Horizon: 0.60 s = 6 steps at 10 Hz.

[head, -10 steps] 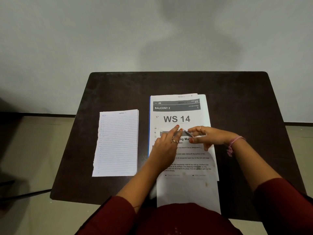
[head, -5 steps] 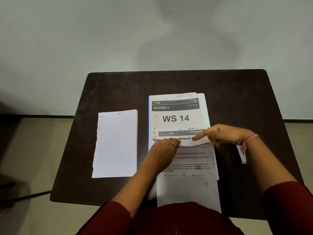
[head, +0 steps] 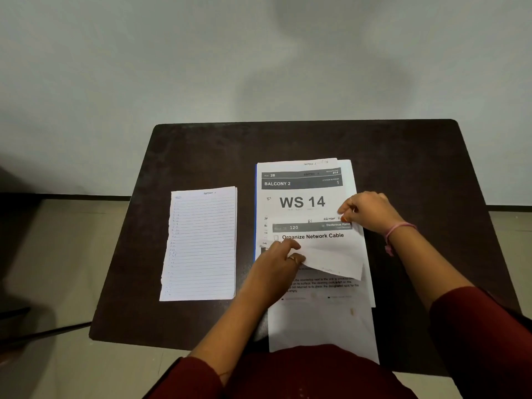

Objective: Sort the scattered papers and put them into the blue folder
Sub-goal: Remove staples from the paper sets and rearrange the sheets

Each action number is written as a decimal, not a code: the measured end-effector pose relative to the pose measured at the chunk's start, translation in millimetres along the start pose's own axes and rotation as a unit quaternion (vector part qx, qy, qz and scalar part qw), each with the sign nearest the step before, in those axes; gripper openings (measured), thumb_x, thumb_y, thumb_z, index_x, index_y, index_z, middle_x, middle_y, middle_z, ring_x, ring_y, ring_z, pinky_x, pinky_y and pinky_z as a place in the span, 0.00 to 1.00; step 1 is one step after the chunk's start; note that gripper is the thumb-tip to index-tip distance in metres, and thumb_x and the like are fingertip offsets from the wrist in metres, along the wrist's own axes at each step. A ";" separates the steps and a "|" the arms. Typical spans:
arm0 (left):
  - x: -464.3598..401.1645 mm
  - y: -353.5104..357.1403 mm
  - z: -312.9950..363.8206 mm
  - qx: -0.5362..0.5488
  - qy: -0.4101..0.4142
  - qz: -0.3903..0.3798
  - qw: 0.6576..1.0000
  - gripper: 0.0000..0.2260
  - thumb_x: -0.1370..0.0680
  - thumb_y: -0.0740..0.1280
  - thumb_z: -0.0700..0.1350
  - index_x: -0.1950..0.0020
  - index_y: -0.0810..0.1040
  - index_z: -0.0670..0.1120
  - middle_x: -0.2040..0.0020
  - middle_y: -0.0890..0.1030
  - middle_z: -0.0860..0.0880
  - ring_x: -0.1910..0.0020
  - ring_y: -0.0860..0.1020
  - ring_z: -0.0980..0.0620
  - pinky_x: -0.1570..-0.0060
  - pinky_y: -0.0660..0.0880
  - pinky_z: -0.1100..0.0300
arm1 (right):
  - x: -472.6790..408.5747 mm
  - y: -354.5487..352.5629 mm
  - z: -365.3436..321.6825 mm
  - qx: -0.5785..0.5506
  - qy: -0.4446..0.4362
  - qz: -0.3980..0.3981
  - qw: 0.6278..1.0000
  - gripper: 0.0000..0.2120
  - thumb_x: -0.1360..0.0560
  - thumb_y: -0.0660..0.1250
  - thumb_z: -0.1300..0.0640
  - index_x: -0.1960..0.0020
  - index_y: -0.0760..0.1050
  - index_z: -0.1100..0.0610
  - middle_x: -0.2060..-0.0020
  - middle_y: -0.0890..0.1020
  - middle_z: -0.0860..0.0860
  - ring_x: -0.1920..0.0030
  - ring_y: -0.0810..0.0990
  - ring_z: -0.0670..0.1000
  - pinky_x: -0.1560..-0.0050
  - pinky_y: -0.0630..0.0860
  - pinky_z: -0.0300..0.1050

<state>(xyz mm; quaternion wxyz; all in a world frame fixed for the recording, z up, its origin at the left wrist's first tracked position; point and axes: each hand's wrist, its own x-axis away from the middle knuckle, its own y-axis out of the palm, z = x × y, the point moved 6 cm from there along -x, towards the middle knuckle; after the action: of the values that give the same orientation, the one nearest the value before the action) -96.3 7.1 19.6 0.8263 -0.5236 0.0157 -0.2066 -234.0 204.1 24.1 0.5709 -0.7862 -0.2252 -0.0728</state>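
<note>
On the dark tabletop, a printed stack covers the blue folder; lined papers lie left. Both hands pinch a folded sheet: left hand its left edge, right hand its top corner.

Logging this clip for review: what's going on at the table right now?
A person is unfolding a printed sheet headed "Organize Network Cable" over the paper stack topped by the "WS 14" page. The right hand pinches the sheet's upper right corner, and the left hand grips its lower left part, which is still partly folded. A thin blue edge, probably the folder, shows along the stack's left side. A lined sheet lies apart on the dark table, to the left.
</note>
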 end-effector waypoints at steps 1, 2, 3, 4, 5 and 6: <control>3.9 -9.8 6.6 -0.084 0.065 0.083 0.991 0.07 0.28 0.74 0.44 0.51 0.83 0.45 0.46 0.79 0.47 0.56 0.77 0.46 0.63 0.77 0.57 | 8.6 -1.7 -7.1 0.057 -0.023 0.006 0.998 0.09 0.22 0.64 0.50 0.45 0.80 0.46 0.47 0.82 0.41 0.43 0.77 0.46 0.41 0.64 0.47; 5.2 -12.4 10.1 -0.064 0.097 0.115 0.987 0.07 0.31 0.76 0.42 0.55 0.84 0.45 0.45 0.80 0.46 0.53 0.72 0.47 0.63 0.79 0.51 | 19.2 -5.1 -13.8 0.115 -0.051 0.030 0.992 0.11 0.21 0.61 0.50 0.44 0.80 0.44 0.47 0.82 0.41 0.44 0.76 0.46 0.42 0.65 0.45; 2.4 -19.7 10.5 -0.053 0.076 0.109 0.990 0.08 0.24 0.65 0.45 0.56 0.84 0.44 0.39 0.78 0.45 0.45 0.69 0.47 0.57 0.80 0.49 | 30.1 -5.9 -18.5 0.124 -0.067 0.030 0.990 0.09 0.23 0.63 0.49 0.49 0.81 0.44 0.43 0.80 0.41 0.41 0.75 0.46 0.38 0.64 0.47; -0.5 -19.4 13.5 -0.044 0.082 0.103 0.990 0.16 0.22 0.58 0.48 0.58 0.83 0.43 0.32 0.73 0.45 0.34 0.66 0.46 0.51 0.80 0.46 | 41.2 -4.8 -24.7 0.032 -0.104 -0.026 0.994 0.04 0.27 0.68 0.50 0.56 0.82 0.45 0.37 0.76 0.43 0.38 0.74 0.46 0.33 0.66 0.49; -2.1 -17.1 10.4 -0.045 0.086 0.073 0.993 0.10 0.21 0.62 0.45 0.56 0.82 0.43 0.28 0.68 0.45 0.28 0.66 0.44 0.44 0.77 0.46 | 58.3 4.0 -31.0 -0.180 -0.099 -0.226 0.952 0.04 0.28 0.72 0.55 0.58 0.82 0.46 0.45 0.82 0.43 0.45 0.79 0.42 0.41 0.72 0.39; -4.0 -17.1 12.0 -0.041 0.074 0.035 0.996 0.14 0.19 0.56 0.44 0.39 0.78 0.44 0.29 0.70 0.48 0.30 0.68 0.48 0.37 0.72 0.50 | 62.9 7.7 -33.2 -0.266 -0.085 -0.311 0.909 0.11 0.30 0.73 0.49 0.53 0.84 0.55 0.50 0.85 0.46 0.47 0.82 0.45 0.41 0.75 0.41</control>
<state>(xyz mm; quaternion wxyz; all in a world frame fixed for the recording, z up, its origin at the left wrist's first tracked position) -102.5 12.5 39.1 0.8073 -0.5396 0.1035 -0.2153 -170.0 188.3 52.0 0.2676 -0.8024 -0.4778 -0.2370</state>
